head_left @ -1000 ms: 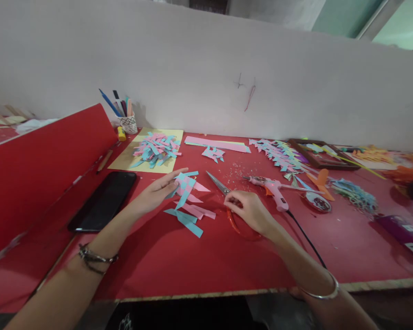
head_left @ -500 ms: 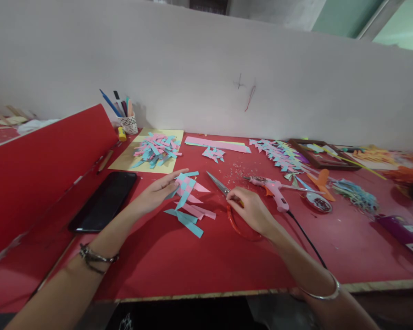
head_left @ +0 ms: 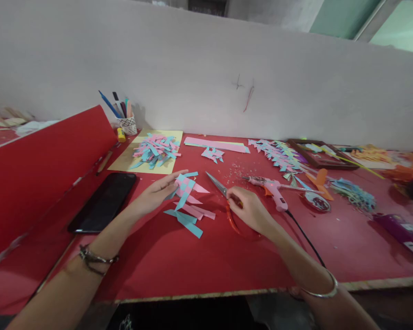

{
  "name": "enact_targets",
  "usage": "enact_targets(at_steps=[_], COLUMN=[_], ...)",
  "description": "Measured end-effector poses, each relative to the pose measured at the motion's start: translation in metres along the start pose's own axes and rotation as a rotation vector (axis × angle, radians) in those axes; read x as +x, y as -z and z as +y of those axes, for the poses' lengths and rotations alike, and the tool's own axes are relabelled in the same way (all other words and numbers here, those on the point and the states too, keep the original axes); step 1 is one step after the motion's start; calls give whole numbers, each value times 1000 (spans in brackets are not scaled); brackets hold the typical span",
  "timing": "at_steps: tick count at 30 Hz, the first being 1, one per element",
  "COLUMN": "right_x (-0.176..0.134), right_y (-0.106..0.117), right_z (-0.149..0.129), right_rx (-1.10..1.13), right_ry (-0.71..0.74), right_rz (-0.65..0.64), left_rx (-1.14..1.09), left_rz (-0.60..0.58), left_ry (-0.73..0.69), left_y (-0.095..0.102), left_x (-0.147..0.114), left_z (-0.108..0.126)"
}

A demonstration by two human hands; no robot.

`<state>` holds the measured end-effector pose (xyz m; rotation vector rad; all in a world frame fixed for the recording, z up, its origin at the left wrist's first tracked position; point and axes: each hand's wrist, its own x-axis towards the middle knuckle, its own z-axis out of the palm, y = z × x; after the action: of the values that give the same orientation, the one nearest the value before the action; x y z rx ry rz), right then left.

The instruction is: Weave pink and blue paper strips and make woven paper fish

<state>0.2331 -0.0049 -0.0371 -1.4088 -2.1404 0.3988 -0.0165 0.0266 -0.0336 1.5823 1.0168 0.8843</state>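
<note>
My left hand (head_left: 156, 191) pinches the left edge of a small woven piece of pink and blue paper strips (head_left: 185, 185), whose loose ends stick out to the right and downward. Below it, cut pink strips (head_left: 198, 211) and blue strips (head_left: 186, 222) lie on the red table. My right hand (head_left: 248, 206) is closed around the scissors (head_left: 217, 184) near their pivot. The blades look closed and point up and left toward the woven piece, without touching it. Red-orange handle loops show partly beneath that hand.
A pink glue gun (head_left: 270, 187) with a black cord lies right of the scissors. Behind are a strip pile (head_left: 155, 149), another woven piece (head_left: 212, 154) and a woven chain (head_left: 278, 155). A phone (head_left: 103, 201) and upright red board (head_left: 48, 174) stand left; a pen cup (head_left: 127, 124) sits behind.
</note>
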Motion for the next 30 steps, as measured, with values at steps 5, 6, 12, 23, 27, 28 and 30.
enact_targets(at_steps=[5,6,12,23,27,28,30], right_x=[0,0,-1,0,-1,-1,-1], right_y=[0,0,0,-3,-1,0,0], right_z=[2,2,1,0,-7,-9,-12], right_rx=[25,30,59,100,114,115,111], right_ry=[-39,-48,-61,-112,-129,-130,-134], right_rz=[-17,-19,-5,1,2,-3,-9], left_rx=[16,13,14,48,53,55,51], left_rz=[21,23,54,-20,-76,-93,-113], left_ry=[40,42,22,1,-28,-30,-34], left_y=[0,0,3,-2,-8,-10,-14], left_x=[-1,-1,1,-1,-5,-5,-7], left_z=[1,0,-8,12,16,16,14])
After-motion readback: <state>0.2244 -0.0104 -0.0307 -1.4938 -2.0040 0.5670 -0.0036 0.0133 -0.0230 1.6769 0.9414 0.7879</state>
